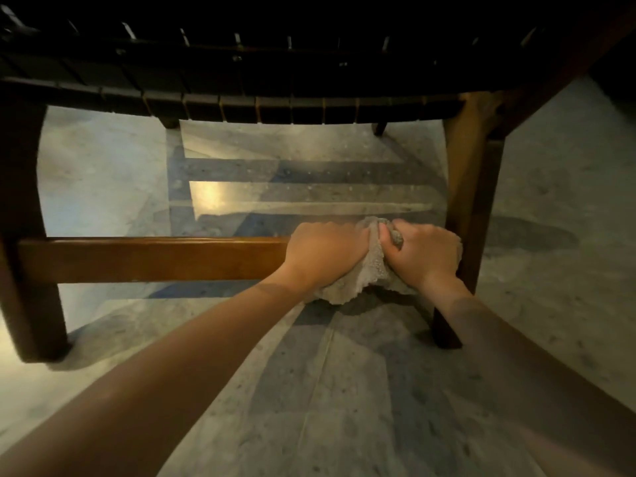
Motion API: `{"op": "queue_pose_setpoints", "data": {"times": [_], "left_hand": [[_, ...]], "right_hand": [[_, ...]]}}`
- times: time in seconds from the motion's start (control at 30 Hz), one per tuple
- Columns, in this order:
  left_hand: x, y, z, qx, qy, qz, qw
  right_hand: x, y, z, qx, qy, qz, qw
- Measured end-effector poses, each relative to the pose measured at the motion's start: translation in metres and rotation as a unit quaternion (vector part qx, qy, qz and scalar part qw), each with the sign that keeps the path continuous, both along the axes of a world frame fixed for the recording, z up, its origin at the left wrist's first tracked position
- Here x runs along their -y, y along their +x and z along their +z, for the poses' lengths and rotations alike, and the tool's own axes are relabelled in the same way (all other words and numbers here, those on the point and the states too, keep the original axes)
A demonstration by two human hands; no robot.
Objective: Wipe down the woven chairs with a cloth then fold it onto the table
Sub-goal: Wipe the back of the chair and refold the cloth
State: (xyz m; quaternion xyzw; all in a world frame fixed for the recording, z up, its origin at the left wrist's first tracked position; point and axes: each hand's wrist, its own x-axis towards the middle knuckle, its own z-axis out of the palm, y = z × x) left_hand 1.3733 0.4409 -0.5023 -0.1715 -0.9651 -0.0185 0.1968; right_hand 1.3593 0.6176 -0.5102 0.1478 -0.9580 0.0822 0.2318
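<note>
Left hand (323, 251) and right hand (425, 253) are clutching crumpled beige terry cloth (373, 266) over brown wooden chair rung (155, 258); seemingly soft, light, grippable anywhere.

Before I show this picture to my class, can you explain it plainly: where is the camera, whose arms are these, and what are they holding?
No machine here: a person wears one camera on the head, looking down at their own arms. The left hand and right hand both grip a beige textured cloth, bunched over the right end of a wooden crossbar low on a chair, beside its leg. The dark woven seat sits above. Below is a grey stone floor.
</note>
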Motion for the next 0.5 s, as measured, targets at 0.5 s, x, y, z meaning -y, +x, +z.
{"op": "queue_pose_setpoints", "data": {"times": [0.5], "left_hand": [[0.152, 0.028, -0.003, 0.026, 0.020, 0.004, 0.999]], "right_hand": [[0.126, 0.017, 0.007, 0.048, 0.030, 0.078, 0.995]]}}
